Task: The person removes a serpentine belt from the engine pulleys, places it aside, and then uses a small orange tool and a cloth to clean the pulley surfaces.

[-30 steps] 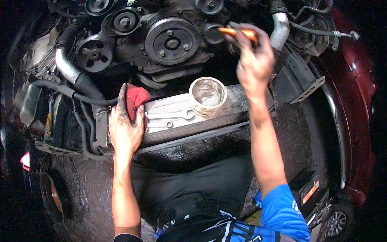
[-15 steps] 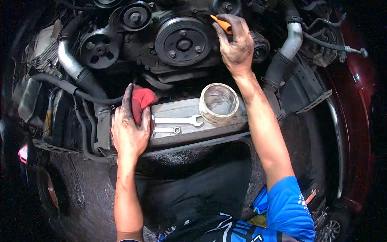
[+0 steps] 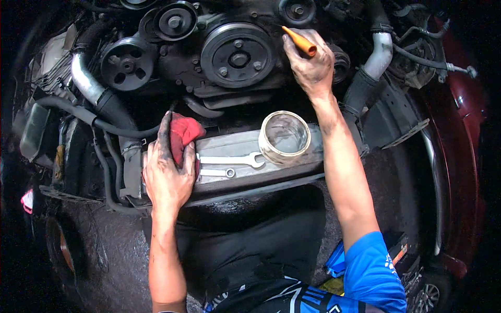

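Observation:
My right hand is raised by the engine front, its fingers closed round an orange tapered handle. The handle's wide hollow end points towards me, and its thin far tip is too dark to make out. On the left, my left hand grips a crumpled red rag against the metal top of the radiator. Just right of that hand lie an open-ended wrench and a smaller ring wrench, their left ends hidden by the hand and rag. A grimy off-white round tub stands beside them.
Beyond the radiator is the engine, with a large crank pulley and smaller pulleys. Metal pipes with black hoses rise at both sides. A dark red body panel borders the right. A blue object lies low by my right sleeve.
My right hand has shifted slightly right and down, tilting the orange handle so more of its length and its hollow end show. The left hand stays on the rag.

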A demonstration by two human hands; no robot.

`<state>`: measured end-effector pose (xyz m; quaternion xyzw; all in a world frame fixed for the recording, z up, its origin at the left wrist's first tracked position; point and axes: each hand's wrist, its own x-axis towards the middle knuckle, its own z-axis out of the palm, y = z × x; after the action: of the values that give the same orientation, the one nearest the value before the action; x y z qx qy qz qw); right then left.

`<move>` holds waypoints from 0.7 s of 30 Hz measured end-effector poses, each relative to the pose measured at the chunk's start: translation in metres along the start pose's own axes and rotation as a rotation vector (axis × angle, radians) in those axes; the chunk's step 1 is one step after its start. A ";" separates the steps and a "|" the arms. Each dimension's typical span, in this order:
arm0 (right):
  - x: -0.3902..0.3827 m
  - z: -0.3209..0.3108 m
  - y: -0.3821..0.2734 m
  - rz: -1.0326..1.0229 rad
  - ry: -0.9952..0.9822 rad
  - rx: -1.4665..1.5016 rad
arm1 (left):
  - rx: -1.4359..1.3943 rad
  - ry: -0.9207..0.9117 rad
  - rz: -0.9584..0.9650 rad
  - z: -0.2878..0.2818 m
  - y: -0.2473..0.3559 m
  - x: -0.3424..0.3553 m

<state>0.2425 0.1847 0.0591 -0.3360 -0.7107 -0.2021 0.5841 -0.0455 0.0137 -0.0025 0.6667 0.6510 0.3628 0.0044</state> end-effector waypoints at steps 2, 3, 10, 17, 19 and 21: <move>-0.001 0.003 0.001 -0.011 -0.018 0.008 | -0.005 0.002 0.000 0.001 0.000 0.000; -0.001 0.005 0.004 -0.023 -0.034 0.014 | -0.011 0.005 0.003 0.001 0.001 0.001; -0.001 0.006 0.012 -0.044 0.012 -0.108 | -0.021 0.014 0.017 0.003 -0.002 0.000; -0.002 0.008 0.007 -0.036 -0.065 -0.048 | -0.021 0.003 0.001 0.002 -0.001 0.000; -0.002 0.008 0.005 0.001 -0.036 -0.063 | -0.039 -0.002 -0.008 0.002 -0.001 0.000; -0.001 0.006 0.006 0.053 -0.004 -0.072 | -0.040 0.019 0.009 0.003 -0.001 0.000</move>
<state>0.2427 0.1932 0.0559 -0.3757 -0.6950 -0.2115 0.5754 -0.0450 0.0151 -0.0047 0.6658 0.6408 0.3821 0.0100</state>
